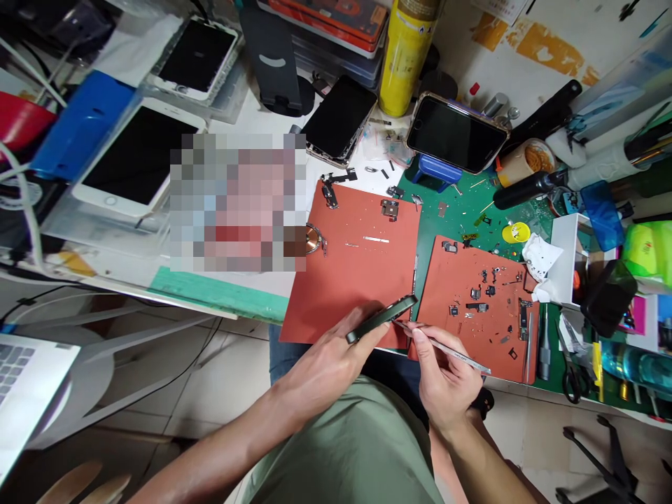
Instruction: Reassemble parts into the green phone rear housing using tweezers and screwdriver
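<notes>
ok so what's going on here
A person's left hand holds a dark phone-like piece at a tilt near the front edge of the left red mat. The right hand holds metal tweezers, tip close to the piece. Small parts lie scattered on the right red mat.

Angles left forearm (231, 448) and right forearm (479, 451) toward each other (both bare); grips with the left hand (336, 360); pinches with the right hand (446, 381) between thumb (423, 352) and bent fingers (444, 334), just beside the left.
</notes>
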Available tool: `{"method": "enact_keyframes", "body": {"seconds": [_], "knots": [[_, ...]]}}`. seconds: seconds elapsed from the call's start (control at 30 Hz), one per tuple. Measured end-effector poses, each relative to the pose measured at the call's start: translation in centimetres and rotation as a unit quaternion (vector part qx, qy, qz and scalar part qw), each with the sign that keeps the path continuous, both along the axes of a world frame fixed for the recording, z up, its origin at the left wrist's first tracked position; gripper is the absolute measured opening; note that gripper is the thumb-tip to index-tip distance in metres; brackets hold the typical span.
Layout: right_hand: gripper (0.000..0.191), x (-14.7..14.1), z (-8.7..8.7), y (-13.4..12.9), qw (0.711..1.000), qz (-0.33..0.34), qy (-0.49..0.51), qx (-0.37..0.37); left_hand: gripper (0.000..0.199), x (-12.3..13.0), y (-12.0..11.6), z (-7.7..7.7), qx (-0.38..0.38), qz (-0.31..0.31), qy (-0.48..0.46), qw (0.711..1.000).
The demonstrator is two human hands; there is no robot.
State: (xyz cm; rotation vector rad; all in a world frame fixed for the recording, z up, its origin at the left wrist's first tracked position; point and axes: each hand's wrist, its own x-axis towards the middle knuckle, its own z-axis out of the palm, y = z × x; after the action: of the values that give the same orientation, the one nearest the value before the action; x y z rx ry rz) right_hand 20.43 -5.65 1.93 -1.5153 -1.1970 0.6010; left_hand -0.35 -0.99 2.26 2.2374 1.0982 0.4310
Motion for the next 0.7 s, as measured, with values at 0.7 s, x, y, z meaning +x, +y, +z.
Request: {"method": "enact_keyframes", "body": {"seconds": [0.7], "knots": [[0.016,0.0,0.2,0.0,1.000,-0.006,-0.016,-0.012,0.065,-0.1,0.1,-0.7,0.104,-0.014,0.022,0.994]]}}
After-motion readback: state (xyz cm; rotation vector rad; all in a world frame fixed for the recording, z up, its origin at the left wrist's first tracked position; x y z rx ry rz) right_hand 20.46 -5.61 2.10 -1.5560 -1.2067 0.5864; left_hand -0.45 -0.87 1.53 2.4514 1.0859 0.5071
